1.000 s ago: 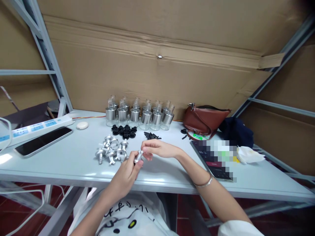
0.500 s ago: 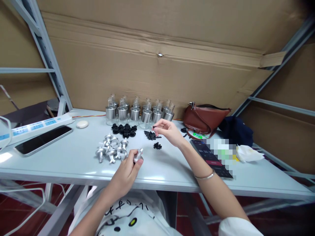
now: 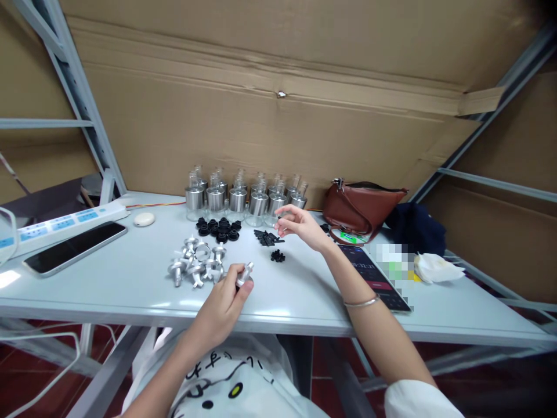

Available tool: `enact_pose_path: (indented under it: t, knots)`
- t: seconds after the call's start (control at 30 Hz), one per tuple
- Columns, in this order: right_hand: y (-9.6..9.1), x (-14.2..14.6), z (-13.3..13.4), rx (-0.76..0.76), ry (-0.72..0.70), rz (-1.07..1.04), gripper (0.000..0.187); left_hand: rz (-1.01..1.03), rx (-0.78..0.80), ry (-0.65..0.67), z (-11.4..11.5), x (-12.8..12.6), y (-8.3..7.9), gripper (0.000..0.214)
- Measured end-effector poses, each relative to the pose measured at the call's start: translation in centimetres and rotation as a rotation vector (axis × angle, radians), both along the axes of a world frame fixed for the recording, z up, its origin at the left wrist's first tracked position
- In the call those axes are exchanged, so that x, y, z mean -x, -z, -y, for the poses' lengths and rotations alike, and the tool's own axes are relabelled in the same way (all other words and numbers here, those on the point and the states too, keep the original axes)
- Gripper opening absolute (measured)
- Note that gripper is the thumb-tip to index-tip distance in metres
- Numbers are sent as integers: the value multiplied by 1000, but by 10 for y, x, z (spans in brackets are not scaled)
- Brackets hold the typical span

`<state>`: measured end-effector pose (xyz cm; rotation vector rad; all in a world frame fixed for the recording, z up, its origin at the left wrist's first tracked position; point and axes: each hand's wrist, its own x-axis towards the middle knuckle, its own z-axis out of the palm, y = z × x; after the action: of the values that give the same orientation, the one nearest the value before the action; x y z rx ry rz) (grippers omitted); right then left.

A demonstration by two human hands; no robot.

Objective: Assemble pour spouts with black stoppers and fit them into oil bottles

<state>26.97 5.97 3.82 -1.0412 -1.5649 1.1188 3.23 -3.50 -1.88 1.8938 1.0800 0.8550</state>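
My left hand (image 3: 226, 296) is closed around a silver metal nozzle (image 3: 245, 274), whose narrow end points up between thumb and fingers. To its left lies a heap of similar silver nozzle parts (image 3: 196, 268). My right hand (image 3: 300, 226) hovers just right of a pile of thin black tubes (image 3: 266, 237). Its thumb and index finger pinch a small black piece, mostly hidden by the fingers. A cluster of tiny black caps (image 3: 277, 256) sits below that hand. Ribbed black stoppers (image 3: 219, 230) are grouped behind the silver parts.
Glass bottles with metal bands (image 3: 237, 200) stand in rows at the back. A brown leather bag (image 3: 361, 210) and a phone running a timer (image 3: 374, 278) are on the right. On the left lie another phone (image 3: 76, 248), a power strip (image 3: 61, 223) and a white round case (image 3: 144, 219).
My right hand has drawn slightly right and away from the black tubes, pinching the small black piece. The left hand keeps its hold on the silver nozzle, almost still.
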Motion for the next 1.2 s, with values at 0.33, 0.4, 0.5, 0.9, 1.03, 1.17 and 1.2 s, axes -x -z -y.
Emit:
enact_pose_path:
  t: [0.33, 0.4, 0.5, 0.9, 1.03, 1.17, 1.2]
  knots:
    - [5, -27, -9, 162, -42, 505, 22, -7, -19, 18, 1, 0, -3, 31]
    - [8, -29, -10, 226, -71, 565, 19, -11, -21, 22, 2, -1, -4, 30]
    - [13, -29, -11, 299, -132, 632, 14, -28, -23, 19, 1, -1, -5, 30]
    - [16, -20, -8, 334, -197, 599, 25, -61, -64, 11, 1, 0, -7, 30]
    - [17, -20, -8, 321, -232, 561, 27, -60, -74, 5, 1, 0, -7, 29]
    - [13, -22, -7, 359, -226, 533, 23, -46, -62, 7, 1, 0, -7, 28]
    - [12, -22, -6, 381, -207, 523, 21, -45, -62, 9, 2, 0, -7, 28]
